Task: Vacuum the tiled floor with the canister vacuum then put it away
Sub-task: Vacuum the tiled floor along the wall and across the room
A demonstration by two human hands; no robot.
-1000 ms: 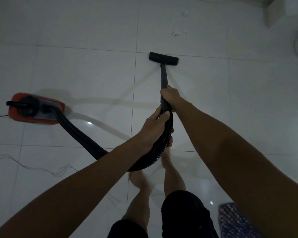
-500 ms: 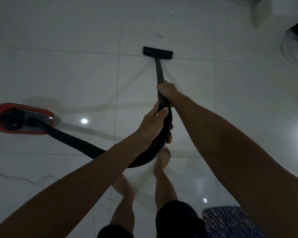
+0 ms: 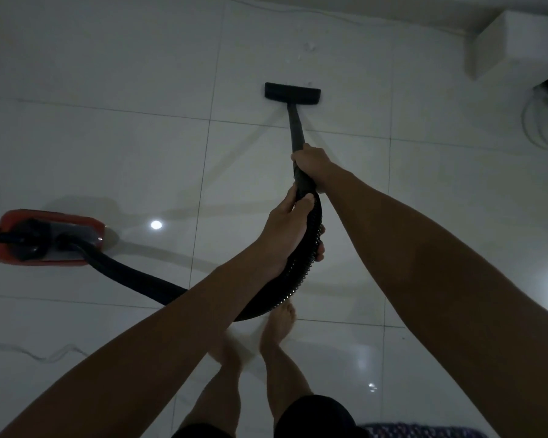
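Advancing stroke, vacuuming phase: against the view a second ago the floor head sits further up the tiled floor, having crossed the grout line toward the pale scraps at 12 o'clock; those scraps look fewer. Judgement: pickup is under way, debris remains just ahead, and putting away is some way off.

Item, right hand: forward on the wand, its fingers wrapped closed round the tube, arm reaching long from 4 o'clock.

Item, left hand: just behind, fingers curled round the ribbed hose where it joins the wand, thumb on top, arm coming in from 7 o'clock.

Item, canister vacuum: red body on the floor at 9 o'clock, well apart from the head, hose looping back to it beneath the left forearm.

Item, bare feet at 6 o'clock; patterned mat at 5 o'clock.
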